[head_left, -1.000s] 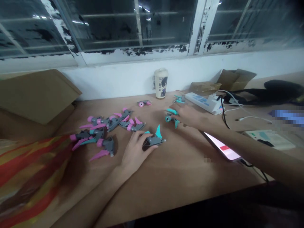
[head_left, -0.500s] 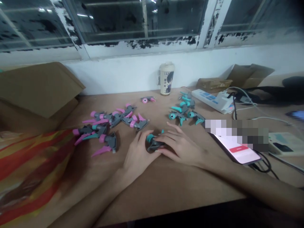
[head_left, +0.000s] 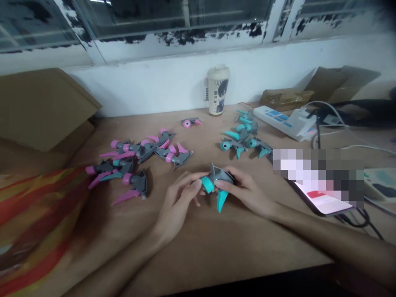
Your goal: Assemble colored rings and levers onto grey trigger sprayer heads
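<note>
Between both hands I hold a grey trigger spray head [head_left: 223, 176] with a teal collar and a teal trigger pointing down toward me. My left hand [head_left: 181, 196] pinches the teal collar between thumb and fingers. On the grey body, my right hand [head_left: 247, 187] grips from the right, its thumb across the front. Several pink-and-grey spray heads [head_left: 136, 183] lie in a loose pile to the left, with some teal parts among them. Farther back on the right is a group of teal-and-grey spray heads [head_left: 233, 146]. One pink spray head [head_left: 192, 122] lies apart, near the back.
A lidded paper cup [head_left: 218, 90] stands by the wall. Right of it are a power strip [head_left: 283, 123] with cables and a lit phone [head_left: 318, 194]. On the left, a cardboard box [head_left: 46, 107] sits behind a red-and-yellow striped bag [head_left: 40, 227].
The spray head has been lifted and turned, so its collar and trigger now show plainly. My hands have moved slightly apart, from covering it to gripping its two sides. The view has tilted down.
</note>
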The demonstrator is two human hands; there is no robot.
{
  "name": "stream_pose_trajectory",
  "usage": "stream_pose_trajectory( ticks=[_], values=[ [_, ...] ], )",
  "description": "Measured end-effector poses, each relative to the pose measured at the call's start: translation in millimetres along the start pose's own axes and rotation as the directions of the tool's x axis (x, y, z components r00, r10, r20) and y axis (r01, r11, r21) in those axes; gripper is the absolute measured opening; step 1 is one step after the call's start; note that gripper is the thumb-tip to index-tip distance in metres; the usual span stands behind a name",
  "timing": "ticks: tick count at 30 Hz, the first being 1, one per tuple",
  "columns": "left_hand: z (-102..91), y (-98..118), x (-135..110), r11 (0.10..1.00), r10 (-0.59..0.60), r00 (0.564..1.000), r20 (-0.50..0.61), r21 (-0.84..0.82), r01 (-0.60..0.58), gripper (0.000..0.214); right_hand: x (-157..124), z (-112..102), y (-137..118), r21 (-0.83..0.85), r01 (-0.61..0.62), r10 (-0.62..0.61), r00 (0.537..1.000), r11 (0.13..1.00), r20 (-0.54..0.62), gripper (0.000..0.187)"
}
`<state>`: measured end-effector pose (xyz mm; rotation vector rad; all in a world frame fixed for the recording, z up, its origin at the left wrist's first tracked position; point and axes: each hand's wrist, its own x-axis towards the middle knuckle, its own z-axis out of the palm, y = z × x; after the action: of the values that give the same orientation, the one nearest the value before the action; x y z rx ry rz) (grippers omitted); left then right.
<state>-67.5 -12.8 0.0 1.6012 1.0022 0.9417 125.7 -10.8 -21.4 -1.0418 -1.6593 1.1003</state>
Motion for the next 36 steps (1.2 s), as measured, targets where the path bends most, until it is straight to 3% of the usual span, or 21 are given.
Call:
stream_pose_trajectory(
  ticks=[3,7,14,21,36],
  values=[
    [-1.3,-1.0,1.5,1.000,-0.015,1.000,0.010,-0.018,0.015,0.025,1.5,3.6,1.0,0.308,-0.200,0.162,0.976,0.930,0.145,0.026],
    [0.8,0.0,1.4,1.000,-0.019,1.000,0.025,0.022,0.018,0.021,2.6,4.2,4.2,0.420,-0.262,0.201,0.962,0.869,0.184,0.026],
    [0.8,-2.7,5.5,0.996,-0.056,0.997,0.058,0.074,0.052,0.019,0.2,4.0,2.1,0.288,-0.216,0.182,0.973,0.933,0.141,0.027],
    [1.1,-9.2,7.8,0.997,-0.069,0.991,0.115,0.024,0.067,0.018,-6.8,5.9,11.2,0.019,-0.139,0.138,0.990,0.990,0.018,0.030],
    [-2.9,-5.3,7.9,0.974,0.029,0.983,0.179,0.218,-0.068,0.012,-6.6,4.1,9.6,-0.076,-0.126,0.133,0.986,0.989,0.098,0.031]
  ],
)
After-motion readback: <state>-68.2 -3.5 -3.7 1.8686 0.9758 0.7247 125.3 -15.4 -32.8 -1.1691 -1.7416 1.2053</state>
